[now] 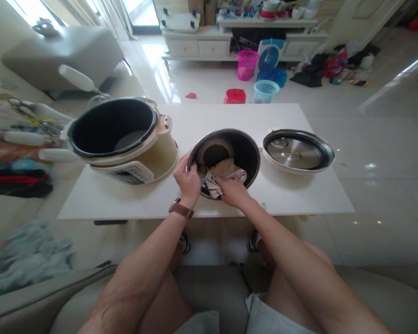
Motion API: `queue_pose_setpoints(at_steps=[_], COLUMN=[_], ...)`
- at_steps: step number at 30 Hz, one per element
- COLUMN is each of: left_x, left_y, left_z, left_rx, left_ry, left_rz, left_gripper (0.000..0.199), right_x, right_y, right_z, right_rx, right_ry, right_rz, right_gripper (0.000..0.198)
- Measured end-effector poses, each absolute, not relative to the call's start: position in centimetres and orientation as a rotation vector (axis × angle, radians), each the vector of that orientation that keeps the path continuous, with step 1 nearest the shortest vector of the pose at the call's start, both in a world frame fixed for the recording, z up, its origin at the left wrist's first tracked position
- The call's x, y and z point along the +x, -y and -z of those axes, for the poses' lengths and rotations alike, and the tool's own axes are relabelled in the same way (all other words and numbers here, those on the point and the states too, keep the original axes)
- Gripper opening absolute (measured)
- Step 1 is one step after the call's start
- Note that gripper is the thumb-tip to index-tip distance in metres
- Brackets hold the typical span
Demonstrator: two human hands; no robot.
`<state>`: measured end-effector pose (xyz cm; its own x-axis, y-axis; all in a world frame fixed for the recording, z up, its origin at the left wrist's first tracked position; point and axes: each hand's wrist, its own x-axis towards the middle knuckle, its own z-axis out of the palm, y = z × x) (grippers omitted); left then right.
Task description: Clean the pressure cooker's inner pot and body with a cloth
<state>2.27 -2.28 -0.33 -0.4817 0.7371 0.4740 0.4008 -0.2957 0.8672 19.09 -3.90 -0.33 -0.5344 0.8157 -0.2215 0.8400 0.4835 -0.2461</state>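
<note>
A dark inner pot (249, 148) is tilted with its mouth toward me, over the front of the white table. My left hand (188, 178) grips its left rim, the thumb over the edge and the fingers behind the outside. Inside the pot, my right hand (234, 190) is closed on a crumpled striped cloth (216, 182), pressed against the lower wall. To the left stands the cream electric pressure cooker (163, 148), its top uncovered and its dark inside showing. On the right lies the cooker lid (294, 153), its metal underside facing up.
The white table (202, 116) carries the cooker parts. A small clear item (264, 205) lies near its front edge. Beyond it on the floor stand a red bin (235, 96), a light blue basket (265, 90) and a pink basket (247, 65). White-handled items (76, 78) are left of the cooker.
</note>
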Motion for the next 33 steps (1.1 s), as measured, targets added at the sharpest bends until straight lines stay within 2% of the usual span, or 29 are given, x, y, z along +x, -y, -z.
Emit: queue_pose_setpoints(at_steps=[7, 13, 20, 33], left_x=[2.87, 3.12, 3.17, 3.29], left_y=[2.55, 2.55, 2.55, 2.68], left_z=[0.71, 0.8, 0.38, 0.13], left_rx=[1.405, 1.407, 1.435, 1.44], left_ry=[-1.689, -1.671, -1.653, -1.708], left_rz=[-1.863, -1.845, -1.833, -1.794], left_gripper=[0.034, 0.037, 0.045, 0.04], right_x=[19.29, 19.37, 19.4, 19.4], right_y=[3.75, 3.74, 3.68, 3.68], right_z=[0.51, 0.36, 0.44, 0.42], right_rx=[1.487, 1.498, 1.496, 1.501], right_ry=[-2.647, -2.637, -2.644, -2.643], right_rz=[0.503, 0.514, 0.508, 0.52], right_gripper=[0.047, 0.055, 0.047, 0.048])
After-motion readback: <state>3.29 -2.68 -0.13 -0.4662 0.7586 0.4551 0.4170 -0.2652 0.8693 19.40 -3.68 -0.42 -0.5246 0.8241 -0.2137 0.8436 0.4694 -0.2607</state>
